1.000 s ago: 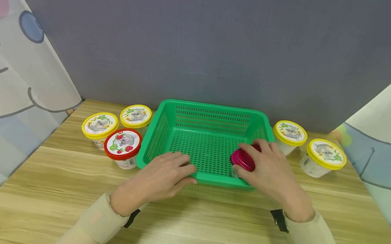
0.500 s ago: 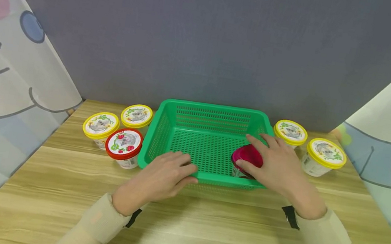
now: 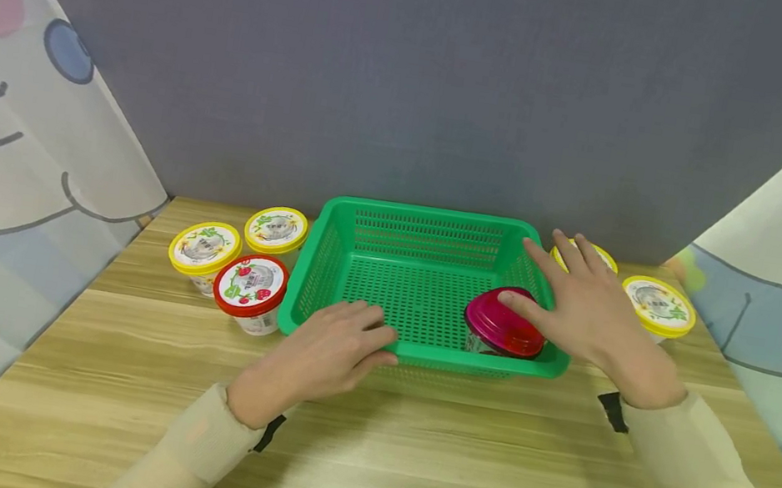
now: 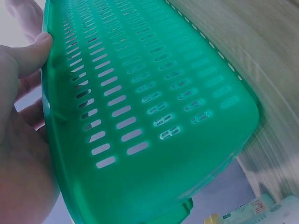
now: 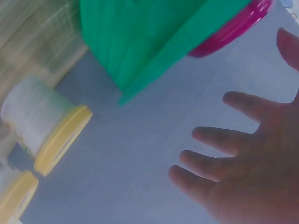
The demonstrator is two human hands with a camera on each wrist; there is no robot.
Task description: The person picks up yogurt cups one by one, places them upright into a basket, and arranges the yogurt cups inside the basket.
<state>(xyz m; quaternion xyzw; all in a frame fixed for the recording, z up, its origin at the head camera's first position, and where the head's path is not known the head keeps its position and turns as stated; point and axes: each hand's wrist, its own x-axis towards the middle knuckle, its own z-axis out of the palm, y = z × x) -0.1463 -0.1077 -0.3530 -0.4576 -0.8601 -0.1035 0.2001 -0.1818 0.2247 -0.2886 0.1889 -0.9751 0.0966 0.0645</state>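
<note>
A green perforated plastic basket (image 3: 413, 353) stands on the table. My left hand (image 3: 322, 352) holds its near rim; in the left wrist view the thumb (image 4: 37, 51) lies against the outer wall and the other fingers are behind the rim. Inside the basket's near right corner sits a tub with a glossy magenta domed lid (image 3: 501, 321). Over the basket's right edge hovers my right hand (image 3: 588, 316), its fingers spread and holding nothing. In the right wrist view that hand (image 5: 247, 168) is apart from the magenta lid (image 5: 229, 30).
Left of the basket stand two yellow-lidded tubs (image 3: 204, 248) and a red-lidded tub (image 3: 250, 288). On the right are two more yellow-lidded tubs (image 3: 658, 308), the farther one partly hidden by my right hand. A grey wall (image 3: 413, 95) rises behind the basket.
My right hand has let go of the magenta-lidded tub, spread its fingers and moved right and up. The tub now rests in the basket's corner. My left hand stays on the rim.
</note>
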